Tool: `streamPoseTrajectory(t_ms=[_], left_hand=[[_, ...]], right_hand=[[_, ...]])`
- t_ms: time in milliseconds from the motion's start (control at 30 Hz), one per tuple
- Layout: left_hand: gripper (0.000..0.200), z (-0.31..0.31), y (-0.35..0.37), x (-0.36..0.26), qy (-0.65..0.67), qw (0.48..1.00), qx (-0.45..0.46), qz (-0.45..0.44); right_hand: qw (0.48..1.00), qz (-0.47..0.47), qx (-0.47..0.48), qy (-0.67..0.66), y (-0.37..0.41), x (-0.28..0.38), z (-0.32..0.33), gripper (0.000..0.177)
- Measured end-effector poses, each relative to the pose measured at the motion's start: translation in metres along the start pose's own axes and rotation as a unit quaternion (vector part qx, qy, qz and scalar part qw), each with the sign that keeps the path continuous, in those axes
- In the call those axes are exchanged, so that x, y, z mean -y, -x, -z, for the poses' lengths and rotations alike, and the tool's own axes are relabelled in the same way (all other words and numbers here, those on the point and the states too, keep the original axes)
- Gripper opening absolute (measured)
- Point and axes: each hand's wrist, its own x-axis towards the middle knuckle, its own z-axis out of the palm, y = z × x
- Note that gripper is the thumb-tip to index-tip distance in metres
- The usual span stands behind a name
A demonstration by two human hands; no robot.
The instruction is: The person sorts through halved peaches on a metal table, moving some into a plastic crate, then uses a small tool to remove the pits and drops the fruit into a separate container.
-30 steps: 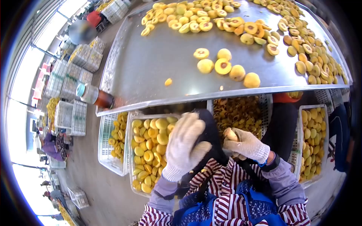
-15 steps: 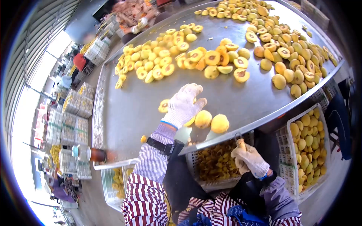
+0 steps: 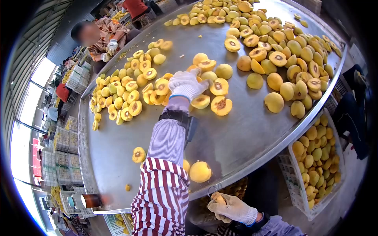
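My left hand [image 3: 187, 84], in a whitish glove, reaches over a cluster of halved yellow peaches [image 3: 219, 87] on the metal table [image 3: 236, 145]. Its thumb and fingers are spread apart against the fruit; part of the fingertips is hidden. Low at the table's front edge, my gloved right hand [image 3: 234, 210] is closed around the wooden handle of a wire-loop pitting tool [image 3: 217, 197], with the loop pointing up. Nearer me, a peach half [image 3: 138, 155] lies cut side up, and a whole-looking peach [image 3: 200, 172] rests beside my left sleeve.
A big heap of peaches [image 3: 293, 49] covers the table's right side; more halves [image 3: 122, 92] lie at left. A white crate of peaches [image 3: 315, 157] stands below right. A dark-filled jar [image 3: 91, 200] is at the near left corner. Another person [image 3: 108, 35] works across the table.
My left hand has moved away from me, from the few near peaches to the middle cluster. My right hand still holds the tool. The view has shifted, bringing the other person into sight.
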Motion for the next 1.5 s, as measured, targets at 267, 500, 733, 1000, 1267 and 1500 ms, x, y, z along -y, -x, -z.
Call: streamPoseTrajectory(t_ms=[267,500,733,1000,1267,1500], left_hand=[[0.041,0.006,0.1,0.013,-0.049,0.972,0.046,-0.224],[0.049,0.033,0.07,-0.029,0.138,0.979,0.064,-0.132],[0.059,-0.016,0.062,-0.086,0.082,0.989,0.088,-0.089],[0.053,-0.006,0.187,-0.009,0.205,0.963,-0.054,-0.164],[0.05,0.034,0.345,0.012,0.56,0.826,0.048,0.043],[0.067,0.012,0.421,0.003,0.784,0.596,0.107,0.135]], right_hand=[[0.999,0.016,0.036,0.015,0.01,0.005,0.001,0.042],[0.999,0.014,0.037,-0.012,0.011,-0.008,0.001,0.047],[0.999,0.036,0.009,-0.035,0.018,-0.007,0.007,0.054],[0.994,0.1,-0.021,-0.043,0.021,-0.01,0.006,0.044],[0.985,0.155,-0.007,-0.074,0.039,-0.017,-0.007,0.027],[0.986,0.169,0.011,0.006,0.069,-0.036,-0.052,0.033]])
